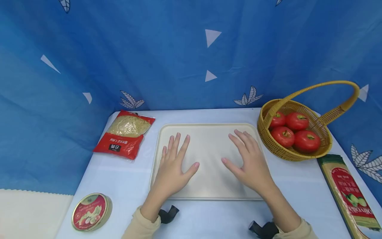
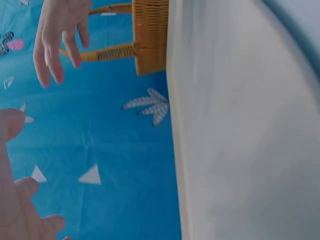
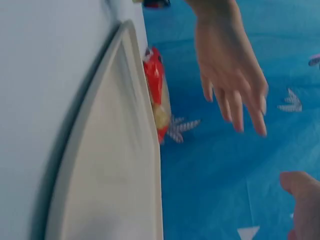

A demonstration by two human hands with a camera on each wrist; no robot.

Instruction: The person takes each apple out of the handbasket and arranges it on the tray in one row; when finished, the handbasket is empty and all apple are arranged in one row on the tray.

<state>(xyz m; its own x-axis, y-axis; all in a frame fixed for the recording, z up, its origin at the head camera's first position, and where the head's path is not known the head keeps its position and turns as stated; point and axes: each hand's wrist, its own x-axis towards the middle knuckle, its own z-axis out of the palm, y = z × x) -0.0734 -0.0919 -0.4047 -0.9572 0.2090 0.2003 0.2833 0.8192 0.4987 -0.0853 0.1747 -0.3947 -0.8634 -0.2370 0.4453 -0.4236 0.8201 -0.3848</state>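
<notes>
In the head view, the cream, rectangular, shallow-rimmed tray (image 1: 209, 176) lies on the white table (image 1: 206, 219) beneath both bare hands: the left hand (image 1: 171, 172) is over its left part, the right hand (image 1: 252, 162) over its right, each empty with fingers spread wide. In the left wrist view, a gap separates both hands from the tray. In the right wrist view, the tray also lies apart from them, a red-and-clear plastic packet (image 3: 155, 75) beyond its rim.
</notes>
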